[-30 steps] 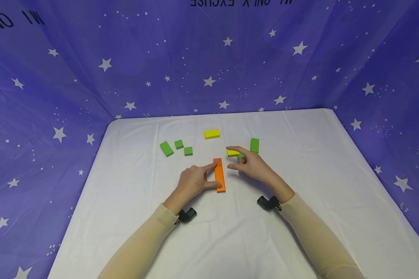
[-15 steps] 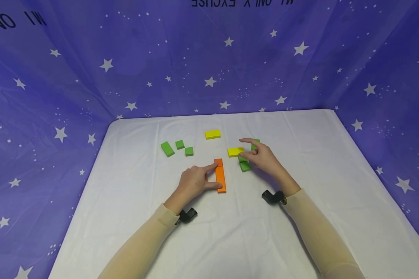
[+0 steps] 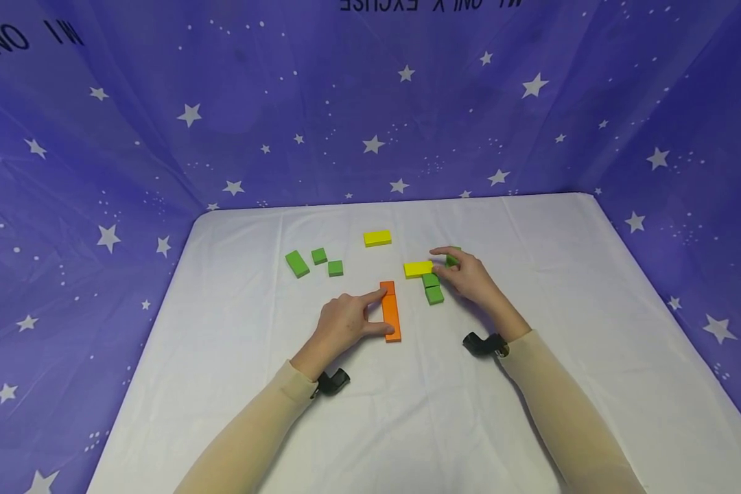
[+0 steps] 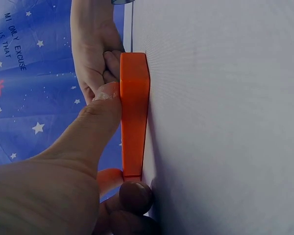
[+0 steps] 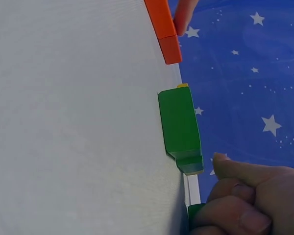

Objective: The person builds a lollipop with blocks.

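My left hand point(image 3: 342, 322) presses its thumb and index finger on a row of two orange blocks, a long one point(image 3: 392, 315) and a short one point(image 3: 387, 284) at its far end. In the left wrist view the thumb rests on the top face of the long orange block point(image 4: 134, 117). My right hand point(image 3: 469, 278) hovers at the right end of a yellow block point(image 3: 416, 270), thumb and index apart, nothing between them. Two small green blocks, one point(image 3: 430, 280) behind the other point(image 3: 435, 296), lie beside it. A further green block point(image 3: 451, 261) is partly hidden by the right hand.
Another yellow block point(image 3: 377, 239) lies at the back. To the left are a long green block point(image 3: 297, 263) and two small green blocks, one point(image 3: 319, 256) just behind the other point(image 3: 336, 268). The white tablecloth point(image 3: 370, 425) meets a purple star curtain point(image 3: 321, 103).
My right hand has drawn back to the right from above the yellow and small green blocks, uncovering them. The left hand has stayed on the orange blocks.
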`<state>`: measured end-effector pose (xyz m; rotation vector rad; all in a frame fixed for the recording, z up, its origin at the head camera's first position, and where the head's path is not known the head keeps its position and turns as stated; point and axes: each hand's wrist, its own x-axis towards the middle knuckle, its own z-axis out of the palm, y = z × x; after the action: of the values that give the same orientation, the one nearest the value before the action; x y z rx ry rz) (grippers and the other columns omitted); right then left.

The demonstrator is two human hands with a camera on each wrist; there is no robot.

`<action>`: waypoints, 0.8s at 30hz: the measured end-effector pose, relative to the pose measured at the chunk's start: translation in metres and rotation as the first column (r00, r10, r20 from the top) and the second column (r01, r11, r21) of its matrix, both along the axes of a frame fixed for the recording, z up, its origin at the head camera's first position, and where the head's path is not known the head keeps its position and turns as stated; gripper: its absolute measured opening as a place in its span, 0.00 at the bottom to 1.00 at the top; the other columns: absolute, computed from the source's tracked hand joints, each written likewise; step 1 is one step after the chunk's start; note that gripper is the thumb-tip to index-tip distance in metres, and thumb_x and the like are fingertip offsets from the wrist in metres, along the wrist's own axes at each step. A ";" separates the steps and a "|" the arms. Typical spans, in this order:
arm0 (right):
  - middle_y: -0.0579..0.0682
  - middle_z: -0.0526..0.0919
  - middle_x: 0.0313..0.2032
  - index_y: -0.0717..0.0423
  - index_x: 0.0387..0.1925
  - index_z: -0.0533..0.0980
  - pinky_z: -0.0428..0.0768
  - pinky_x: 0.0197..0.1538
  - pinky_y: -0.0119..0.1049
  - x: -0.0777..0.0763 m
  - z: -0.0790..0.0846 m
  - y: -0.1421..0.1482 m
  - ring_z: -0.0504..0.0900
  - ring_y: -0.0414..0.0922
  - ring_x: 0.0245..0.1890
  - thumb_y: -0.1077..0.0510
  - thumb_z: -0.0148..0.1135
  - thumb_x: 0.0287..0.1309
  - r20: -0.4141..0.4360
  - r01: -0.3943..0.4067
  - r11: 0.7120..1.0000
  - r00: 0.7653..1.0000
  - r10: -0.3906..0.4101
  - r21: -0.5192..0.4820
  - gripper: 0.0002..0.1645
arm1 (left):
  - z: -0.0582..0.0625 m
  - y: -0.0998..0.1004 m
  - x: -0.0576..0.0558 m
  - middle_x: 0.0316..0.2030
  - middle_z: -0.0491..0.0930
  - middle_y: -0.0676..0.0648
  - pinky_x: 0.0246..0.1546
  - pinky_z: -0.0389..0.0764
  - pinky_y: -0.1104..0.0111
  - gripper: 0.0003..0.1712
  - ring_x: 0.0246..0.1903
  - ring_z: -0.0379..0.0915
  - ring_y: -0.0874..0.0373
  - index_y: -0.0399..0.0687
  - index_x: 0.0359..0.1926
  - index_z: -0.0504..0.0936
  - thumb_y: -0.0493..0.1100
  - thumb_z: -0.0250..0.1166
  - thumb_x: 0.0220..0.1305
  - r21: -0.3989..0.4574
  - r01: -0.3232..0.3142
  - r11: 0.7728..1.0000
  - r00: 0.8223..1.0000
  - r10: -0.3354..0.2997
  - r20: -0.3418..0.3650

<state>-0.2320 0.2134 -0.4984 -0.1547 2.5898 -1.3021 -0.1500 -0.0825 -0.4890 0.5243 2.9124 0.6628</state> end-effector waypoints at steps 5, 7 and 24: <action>0.44 0.72 0.19 0.40 0.71 0.75 0.68 0.21 0.32 -0.002 0.000 -0.001 0.66 0.40 0.16 0.47 0.65 0.75 0.018 0.015 1.000 1.000 -0.016 0.022 0.27 | 0.000 0.000 0.000 0.16 0.72 0.57 0.21 0.58 0.69 0.49 0.15 0.63 0.60 0.65 0.72 0.79 0.71 0.80 0.50 0.000 -0.001 1.000 1.000 0.001 0.001; 0.45 0.72 0.20 0.40 0.71 0.76 0.69 0.22 0.32 -0.002 0.000 -0.002 0.67 0.40 0.16 0.47 0.65 0.74 0.027 0.018 0.999 0.999 -0.019 0.034 0.26 | 0.000 0.000 0.000 0.16 0.72 0.57 0.21 0.59 0.69 0.49 0.15 0.63 0.60 0.65 0.72 0.79 0.71 0.79 0.50 -0.001 0.000 1.000 1.000 0.000 0.000; 0.44 0.70 0.22 0.43 0.68 0.79 0.69 0.22 0.31 -0.004 0.000 -0.002 0.66 0.40 0.17 0.46 0.60 0.77 0.099 0.016 0.998 0.995 -0.021 0.057 0.23 | 0.001 0.000 0.000 0.16 0.72 0.57 0.21 0.58 0.69 0.48 0.15 0.62 0.60 0.64 0.72 0.79 0.71 0.80 0.50 0.002 0.003 1.000 1.000 -0.003 -0.002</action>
<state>-0.2364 0.2115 -0.4986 -0.0547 2.5460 -1.2100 -0.1495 -0.0829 -0.4882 0.5297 2.9122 0.6653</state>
